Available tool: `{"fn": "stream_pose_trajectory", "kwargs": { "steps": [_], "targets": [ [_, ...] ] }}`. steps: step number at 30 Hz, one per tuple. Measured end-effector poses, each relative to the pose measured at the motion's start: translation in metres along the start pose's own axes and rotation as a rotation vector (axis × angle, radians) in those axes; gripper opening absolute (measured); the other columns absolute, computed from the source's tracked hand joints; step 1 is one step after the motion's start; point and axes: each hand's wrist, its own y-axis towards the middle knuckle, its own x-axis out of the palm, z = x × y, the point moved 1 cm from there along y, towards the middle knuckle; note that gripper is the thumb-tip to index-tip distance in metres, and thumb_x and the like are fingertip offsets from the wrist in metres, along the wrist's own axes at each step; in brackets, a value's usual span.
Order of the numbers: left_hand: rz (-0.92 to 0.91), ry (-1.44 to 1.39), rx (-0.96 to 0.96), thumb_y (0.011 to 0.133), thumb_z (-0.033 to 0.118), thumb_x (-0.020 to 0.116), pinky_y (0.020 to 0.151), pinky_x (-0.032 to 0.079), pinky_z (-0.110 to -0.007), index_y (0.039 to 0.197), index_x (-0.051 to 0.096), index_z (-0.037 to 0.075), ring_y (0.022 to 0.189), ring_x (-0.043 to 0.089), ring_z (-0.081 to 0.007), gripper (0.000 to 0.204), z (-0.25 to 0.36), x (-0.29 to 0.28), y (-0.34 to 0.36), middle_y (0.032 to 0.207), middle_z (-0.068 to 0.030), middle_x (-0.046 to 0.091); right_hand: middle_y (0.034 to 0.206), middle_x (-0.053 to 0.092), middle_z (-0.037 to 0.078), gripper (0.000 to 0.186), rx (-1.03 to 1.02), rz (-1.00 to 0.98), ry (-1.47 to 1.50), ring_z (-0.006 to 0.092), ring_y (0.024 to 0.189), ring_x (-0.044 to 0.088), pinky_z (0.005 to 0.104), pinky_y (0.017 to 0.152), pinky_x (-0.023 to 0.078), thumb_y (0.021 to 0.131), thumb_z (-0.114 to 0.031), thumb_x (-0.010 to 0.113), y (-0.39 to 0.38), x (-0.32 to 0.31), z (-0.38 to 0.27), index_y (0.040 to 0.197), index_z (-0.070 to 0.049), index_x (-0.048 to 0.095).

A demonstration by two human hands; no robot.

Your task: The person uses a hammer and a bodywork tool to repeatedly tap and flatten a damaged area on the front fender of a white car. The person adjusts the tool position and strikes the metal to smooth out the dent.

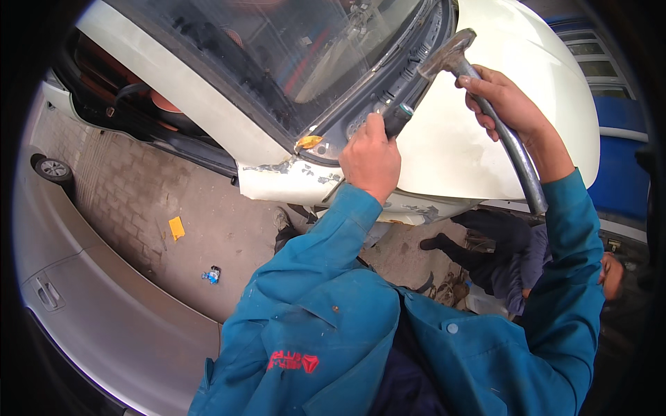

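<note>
One tightly curled left hand (371,158) grips a black, teal-ringed cylindrical handle (397,120), upper centre, by the white metal car hood (458,149), and the right hand (505,104), wrapped round a grey metal hammer (512,147), upper right, should swing squarely, clear of those knuckles!

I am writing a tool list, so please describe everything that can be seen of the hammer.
The hammer looks all metal: a worn, brownish-grey head, broader at its lower-left end, and a long, smooth, grey handle with a dull shine. It is held at a slant, head toward the upper left, handle end at lower right. The right hand grips the handle nearer the head. In the picture it overlaps the white bonnet and appears raised above it.
</note>
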Motion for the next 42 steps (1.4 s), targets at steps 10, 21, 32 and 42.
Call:
{"fn": "stream_pose_trajectory", "kwargs": {
  "steps": [10, 21, 32, 42],
  "targets": [
    [-0.074, -0.329, 0.569, 0.088, 0.023, 0.091, 0.055, 0.05, -0.046, 0.081, 0.057, 0.008, 0.064, 0.064, -0.0325, 0.038, 0.058, -0.027, -0.069, 0.071, -0.0099, 0.059, 0.079, 0.058, 0.003, 0.05, -0.139, 0.107, 0.734, 0.0033, 0.046, 0.056, 0.0196, 0.037, 0.052, 0.116, -0.036, 0.061, -0.114, 0.023, 0.038, 0.139, 0.008, 0.056],
    [-0.097, -0.217, 0.678, 0.08, 0.02, 0.095, 0.053, 0.047, -0.044, 0.074, 0.055, 0.01, 0.062, 0.061, -0.0304, 0.041, 0.04, 0.001, -0.094, 0.071, -0.0074, 0.055, 0.081, 0.059, 0.008, 0.049, 0.102, 0.109, 1.045, 0.011, 0.048, 0.055, 0.0274, 0.041, 0.048, 0.106, -0.024, 0.074, -0.231, 0.126, 0.131, 0.141, 0.004, 0.055],
    [-0.098, -0.085, 0.755, 0.082, 0.011, 0.093, 0.053, 0.045, -0.045, 0.072, 0.054, 0.01, 0.06, 0.056, -0.03, 0.04, 0.027, 0.01, -0.11, 0.069, -0.008, 0.051, 0.081, 0.059, 0.007, 0.048, 0.275, 0.095, 1.231, 0.0116, 0.051, 0.056, 0.028, 0.043, 0.05, 0.103, -0.017, 0.074, -0.273, 0.167, 0.211, 0.142, 0.001, 0.053],
    [0.168, -0.125, 0.243, 0.097, 0.02, 0.094, 0.058, 0.046, -0.037, 0.079, 0.06, 0.003, 0.064, 0.053, -0.0148, 0.042, 0.04, 0.016, -0.031, 0.07, -0.0059, 0.057, 0.082, 0.06, 0.005, 0.051, 0.266, 0.004, 1.103, 0.0105, 0.053, 0.057, 0.0289, 0.046, 0.049, 0.101, -0.018, 0.076, -0.277, 0.162, 0.206, 0.141, 0.004, 0.053]
  ]
}}
